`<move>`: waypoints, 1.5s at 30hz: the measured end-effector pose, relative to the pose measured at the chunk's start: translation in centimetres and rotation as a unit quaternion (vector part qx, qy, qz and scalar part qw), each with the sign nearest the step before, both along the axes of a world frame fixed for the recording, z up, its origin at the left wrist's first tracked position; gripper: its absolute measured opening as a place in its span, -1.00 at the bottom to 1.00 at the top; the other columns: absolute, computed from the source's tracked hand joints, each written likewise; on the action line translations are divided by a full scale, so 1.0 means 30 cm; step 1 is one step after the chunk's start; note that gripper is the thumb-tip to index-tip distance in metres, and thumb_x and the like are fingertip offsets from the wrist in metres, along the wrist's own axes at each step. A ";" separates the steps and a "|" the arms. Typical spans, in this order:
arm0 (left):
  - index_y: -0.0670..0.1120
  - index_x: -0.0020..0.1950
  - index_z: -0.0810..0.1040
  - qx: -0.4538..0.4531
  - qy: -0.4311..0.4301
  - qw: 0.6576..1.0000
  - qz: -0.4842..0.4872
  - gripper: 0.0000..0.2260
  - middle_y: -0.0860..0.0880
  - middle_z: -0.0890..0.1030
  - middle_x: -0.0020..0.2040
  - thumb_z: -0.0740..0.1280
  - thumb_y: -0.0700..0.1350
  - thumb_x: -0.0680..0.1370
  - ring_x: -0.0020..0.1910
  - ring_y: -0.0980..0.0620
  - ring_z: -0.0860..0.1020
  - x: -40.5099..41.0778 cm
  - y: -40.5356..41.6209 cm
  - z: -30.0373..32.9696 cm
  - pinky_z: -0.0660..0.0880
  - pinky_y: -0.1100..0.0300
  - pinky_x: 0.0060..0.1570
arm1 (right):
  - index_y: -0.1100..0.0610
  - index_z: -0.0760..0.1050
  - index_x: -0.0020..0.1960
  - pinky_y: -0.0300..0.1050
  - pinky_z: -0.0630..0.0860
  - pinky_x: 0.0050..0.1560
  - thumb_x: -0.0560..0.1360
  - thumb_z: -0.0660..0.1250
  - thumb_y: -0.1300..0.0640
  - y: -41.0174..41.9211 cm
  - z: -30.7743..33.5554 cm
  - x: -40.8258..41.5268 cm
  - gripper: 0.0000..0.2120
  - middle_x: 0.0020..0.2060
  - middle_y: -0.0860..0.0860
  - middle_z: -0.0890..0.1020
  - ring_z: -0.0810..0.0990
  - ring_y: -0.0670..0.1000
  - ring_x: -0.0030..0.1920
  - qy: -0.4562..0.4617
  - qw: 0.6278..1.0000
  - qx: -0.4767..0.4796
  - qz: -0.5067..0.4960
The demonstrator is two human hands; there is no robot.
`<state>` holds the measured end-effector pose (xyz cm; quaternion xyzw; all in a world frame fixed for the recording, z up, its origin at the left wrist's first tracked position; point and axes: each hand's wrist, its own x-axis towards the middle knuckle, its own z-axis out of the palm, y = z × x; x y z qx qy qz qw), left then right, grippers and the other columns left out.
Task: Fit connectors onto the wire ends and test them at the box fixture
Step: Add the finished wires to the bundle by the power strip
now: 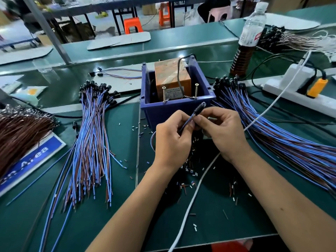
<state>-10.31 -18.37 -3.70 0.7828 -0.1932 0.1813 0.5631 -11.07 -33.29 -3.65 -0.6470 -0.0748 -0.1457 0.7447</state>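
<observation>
My left hand (173, 140) and my right hand (222, 130) meet just in front of the blue box fixture (177, 108). Between their fingertips they pinch one blue-and-brown wire (187, 122), whose black connector end (199, 107) points up toward the box. Inside the box stands an orange taped block (171, 79) with two upright screws (196, 90) at its front. A bundle of blue and brown wires with black connectors (91, 142) lies to the left, and a larger bundle (272, 135) fans out to the right.
Small sleeve pieces and wire scraps (189, 171) litter the green mat. A white cable (200, 182) crosses the mat toward a power strip (298, 93) at right. A bottle (247, 39) stands behind the box. Brown wires (20, 135) and a blue sign (31, 160) lie at left.
</observation>
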 end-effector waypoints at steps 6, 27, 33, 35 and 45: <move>-0.05 -0.12 0.48 -0.013 -0.004 0.999 0.031 -0.82 0.17 0.54 -0.34 0.34 -0.20 0.67 -0.41 0.18 0.46 -0.020 -0.021 0.009 0.29 0.44 -0.36 | 0.23 0.72 -0.03 -0.34 0.51 -0.28 0.46 0.55 0.18 -0.004 0.001 -0.009 -0.86 -0.23 0.06 0.75 0.63 -0.10 -0.33 -0.006 1.000 -0.021 -0.011; -0.11 -0.07 0.44 -0.057 -0.045 0.993 0.098 -0.85 0.07 0.62 -0.31 0.28 -0.20 0.69 -0.38 0.01 0.57 -0.009 -0.001 0.021 0.47 0.14 -0.34 | 0.01 0.73 0.02 -0.23 0.46 -0.41 0.54 0.52 0.03 -0.002 -0.006 -0.023 -0.91 -0.29 0.02 0.68 0.56 -0.03 -0.36 -0.029 0.998 -0.043 -0.046; -0.16 -0.08 0.47 -0.045 -0.055 0.990 0.124 -0.86 0.12 0.56 -0.26 0.31 -0.21 0.68 -0.32 0.14 0.50 -0.030 -0.015 0.018 0.42 0.25 -0.29 | 0.29 0.71 0.01 -0.38 0.52 -0.26 0.49 0.49 0.36 0.060 0.005 -0.039 -0.90 -0.23 0.01 0.73 0.65 -0.16 -0.29 -0.024 1.000 0.009 0.011; -0.18 -0.09 0.46 -0.040 -0.070 0.989 0.126 -0.85 0.09 0.55 -0.28 0.30 -0.23 0.68 -0.33 0.12 0.48 -0.040 -0.019 0.023 0.40 0.22 -0.31 | 0.30 0.69 -0.01 -0.39 0.49 -0.30 0.51 0.47 0.36 0.059 0.013 -0.042 -0.92 -0.23 0.00 0.74 0.63 -0.18 -0.33 -0.021 0.999 0.044 0.015; -0.09 0.04 0.46 -0.143 -0.135 0.958 0.208 -0.94 0.09 0.61 -0.31 0.24 -0.21 0.70 -0.33 0.05 0.60 -0.030 0.001 0.040 0.51 0.12 -0.27 | 0.13 0.57 0.00 -0.22 0.40 -0.46 0.67 0.34 0.18 0.004 0.045 0.012 -0.92 -0.18 0.09 0.73 0.47 -0.05 -0.49 -0.054 0.994 0.016 -0.092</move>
